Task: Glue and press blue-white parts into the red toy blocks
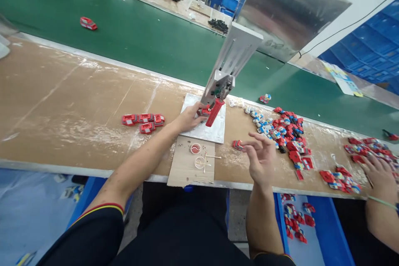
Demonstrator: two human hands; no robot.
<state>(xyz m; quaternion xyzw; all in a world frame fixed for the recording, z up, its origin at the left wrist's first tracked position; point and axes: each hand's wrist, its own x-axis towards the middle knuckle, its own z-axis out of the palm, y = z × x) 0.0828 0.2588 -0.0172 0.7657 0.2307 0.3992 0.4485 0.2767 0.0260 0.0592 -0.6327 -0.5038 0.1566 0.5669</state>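
Note:
My left hand (189, 118) is closed round a small red toy car part (205, 111), pressed low on the white base plate (215, 131) of a hand press. The red handle (215, 113) of the press's toggle clamp hangs just beside that hand's fingertips. My right hand (262, 158) hovers over the table with its fingers apart. Right by its fingertips is another red and grey toy car part (237, 145); whether they touch I cannot tell. Left of the press sits a group of several red toy car parts (146, 128).
Cardboard (179, 170) before me bears two small cups (195, 149) and cotton swabs (212, 156). To the right lies a heap of red, white and blue toy parts (282, 129). A co-worker's hand (378, 174) reaches into more. Behind runs a green conveyor belt (140, 37).

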